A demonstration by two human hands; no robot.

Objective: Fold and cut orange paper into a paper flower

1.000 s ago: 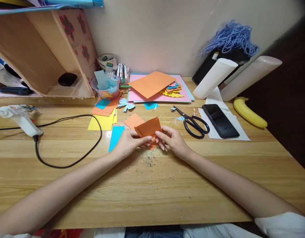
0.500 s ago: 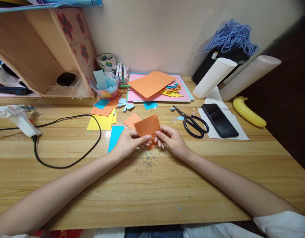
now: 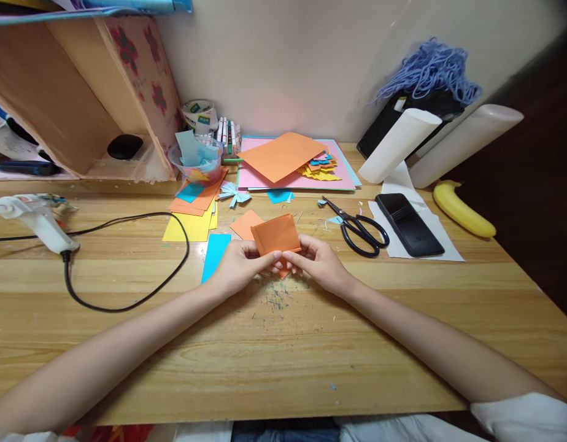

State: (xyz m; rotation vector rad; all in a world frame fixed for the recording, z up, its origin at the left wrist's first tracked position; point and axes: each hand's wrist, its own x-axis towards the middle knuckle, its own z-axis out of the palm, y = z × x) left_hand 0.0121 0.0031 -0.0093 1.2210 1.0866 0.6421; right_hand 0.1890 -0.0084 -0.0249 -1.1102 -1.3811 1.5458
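Observation:
Between my two hands is a folded piece of orange paper (image 3: 278,234), raised a little above the wooden table and creased along its edges. My left hand (image 3: 242,265) pinches its lower left side, thumb on top. The lower right edge is gripped by my right hand (image 3: 318,263), with the thumbs nearly meeting at the bottom fold. A small corner of orange paper shows below the fingers. Behind my left hand lie a blue paper strip (image 3: 215,255) and a lighter orange square (image 3: 246,224). Black-handled scissors (image 3: 357,230) rest to the right, blades spread.
A glue gun (image 3: 35,221) with a looping black cord lies left. Paper sheets (image 3: 283,156), a tub of scraps (image 3: 198,162) and markers stand at the back. To the right are a phone (image 3: 408,224), white rolls (image 3: 401,144) and a banana (image 3: 462,209). Scraps litter the table.
My right thumb has slid left along the paper's lower edge, closer to my left thumb. The orange paper has shifted slightly; a flattened fold now shows along its bottom right.

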